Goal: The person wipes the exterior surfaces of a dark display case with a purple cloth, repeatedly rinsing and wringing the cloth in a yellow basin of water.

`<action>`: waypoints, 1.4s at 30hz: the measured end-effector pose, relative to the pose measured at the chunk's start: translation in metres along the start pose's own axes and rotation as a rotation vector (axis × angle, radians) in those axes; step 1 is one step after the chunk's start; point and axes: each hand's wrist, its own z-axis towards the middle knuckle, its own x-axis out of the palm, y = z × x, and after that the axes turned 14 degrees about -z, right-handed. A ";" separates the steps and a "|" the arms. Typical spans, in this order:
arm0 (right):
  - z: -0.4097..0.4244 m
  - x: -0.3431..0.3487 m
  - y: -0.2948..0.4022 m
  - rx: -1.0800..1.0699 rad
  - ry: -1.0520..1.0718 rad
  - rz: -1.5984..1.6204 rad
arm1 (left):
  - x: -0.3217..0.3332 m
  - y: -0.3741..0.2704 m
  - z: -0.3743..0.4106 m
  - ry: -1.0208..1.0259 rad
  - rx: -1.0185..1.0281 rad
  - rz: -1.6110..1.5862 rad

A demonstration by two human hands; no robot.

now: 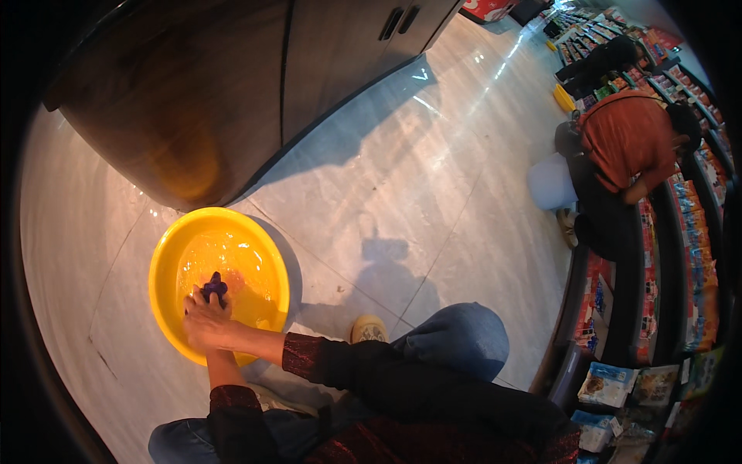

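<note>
A yellow plastic basin (pixel 165 246) with shallow water sits on the floor before me, to the left. Inside it, a bunched dark purple cloth (pixel 215 286) pokes out beyond my fingers. My right hand (pixel 215 326) lies on top and grips the cloth from above, its forearm reaching in from the right. Under and beside it, my left hand (pixel 195 338) is closed around the same bundle and is partly covered by the right one. The lower part of the cloth is hidden by the hands.
A dark wood-look cabinet (pixel 232 75) stands just beyond the basin. On the right, a person in an orange shirt (pixel 626 133) bends over stepped shelves of packaged goods (pixel 695 255), by a whitish bucket (pixel 550 181). Farther off are another person in black (pixel 603 61) and a yellow basin (pixel 563 98).
</note>
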 end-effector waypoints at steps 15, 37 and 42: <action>0.005 0.028 -0.118 0.386 0.290 0.183 | 0.099 0.051 0.009 -0.584 0.639 0.583; 0.009 -0.044 -0.018 -0.091 0.137 0.178 | 0.033 0.040 0.032 0.695 0.295 -0.021; 0.010 0.023 -0.026 0.212 0.050 0.280 | 0.029 0.049 0.025 0.122 0.266 -0.086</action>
